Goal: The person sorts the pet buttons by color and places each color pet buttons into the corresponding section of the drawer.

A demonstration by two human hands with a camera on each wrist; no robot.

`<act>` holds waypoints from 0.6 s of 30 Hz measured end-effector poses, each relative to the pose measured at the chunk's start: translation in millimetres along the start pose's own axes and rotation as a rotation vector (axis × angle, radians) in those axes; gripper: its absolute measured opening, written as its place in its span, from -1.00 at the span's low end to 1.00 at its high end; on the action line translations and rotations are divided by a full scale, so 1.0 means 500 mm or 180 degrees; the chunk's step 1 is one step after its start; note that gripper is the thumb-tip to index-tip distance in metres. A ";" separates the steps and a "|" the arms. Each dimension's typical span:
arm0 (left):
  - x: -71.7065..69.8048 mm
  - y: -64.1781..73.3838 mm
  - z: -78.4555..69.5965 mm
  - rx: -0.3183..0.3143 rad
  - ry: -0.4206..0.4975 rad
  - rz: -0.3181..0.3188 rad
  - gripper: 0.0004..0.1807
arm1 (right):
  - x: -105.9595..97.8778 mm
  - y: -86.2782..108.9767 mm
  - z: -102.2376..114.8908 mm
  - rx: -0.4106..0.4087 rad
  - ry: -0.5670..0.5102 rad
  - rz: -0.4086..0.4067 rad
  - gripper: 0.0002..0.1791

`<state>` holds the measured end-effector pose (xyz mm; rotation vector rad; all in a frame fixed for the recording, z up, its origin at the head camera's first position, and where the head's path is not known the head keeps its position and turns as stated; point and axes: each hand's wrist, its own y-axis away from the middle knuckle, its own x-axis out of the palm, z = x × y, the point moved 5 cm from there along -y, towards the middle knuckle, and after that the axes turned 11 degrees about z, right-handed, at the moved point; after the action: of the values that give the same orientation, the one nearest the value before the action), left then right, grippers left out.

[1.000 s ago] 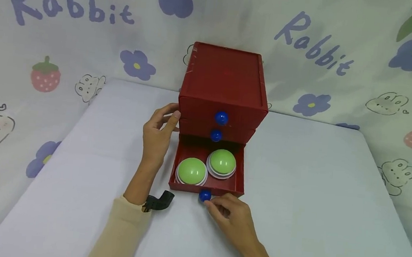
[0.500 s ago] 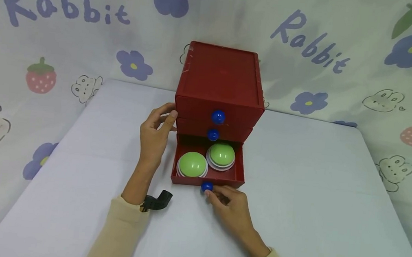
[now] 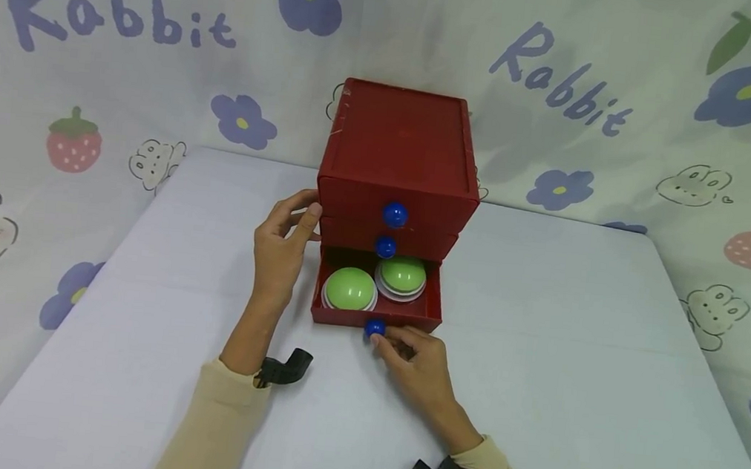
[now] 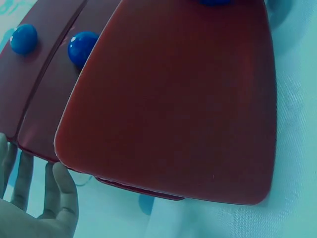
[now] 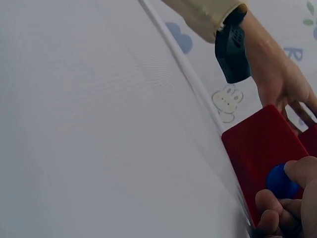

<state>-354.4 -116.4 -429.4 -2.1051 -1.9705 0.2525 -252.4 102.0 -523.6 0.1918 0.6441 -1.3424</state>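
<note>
A red drawer cabinet [image 3: 402, 138] stands on the table, its bottom drawer [image 3: 341, 319] pulled partly out. Two green domed push buttons on white bases lie inside, the left one [image 3: 350, 289] nearer the front and the right one [image 3: 402, 275] farther back, partly under the drawer above. My right hand [image 3: 422, 371] pinches the blue round knob [image 5: 281, 181] of that drawer between thumb and fingers. Along the cabinet's left side, my left hand [image 3: 277, 256] rests with its fingers extended and thumb at the front corner [image 4: 60, 171].
Two upper drawers are closed, each with a blue knob [image 3: 395, 215]. A white-covered table [image 3: 571, 371] extends on both sides. Behind it hangs a cloth [image 3: 433, 31] printed with flowers, rabbits and strawberries. Each wrist carries a black camera mount [image 3: 286, 367].
My right hand has moved forward with the knob, so the bottom drawer and its two green buttons have slid farther into the cabinet. The left hand stays against the cabinet's side.
</note>
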 end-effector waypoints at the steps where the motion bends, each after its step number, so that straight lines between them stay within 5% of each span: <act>1: 0.000 0.000 0.000 0.0004 0.0010 0.0001 -0.64 | 0.000 -0.002 -0.001 0.0000 0.0006 -0.0009 -0.88; 18: 0.001 -0.002 0.002 0.0056 0.0059 -0.0015 -0.65 | -0.005 -0.055 -0.022 0.0042 -0.0117 -0.0048 -0.85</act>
<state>-355.5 -116.0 -429.9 -2.0842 -1.9556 0.2475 -282.3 102.8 -525.0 0.1729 0.6071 -1.3620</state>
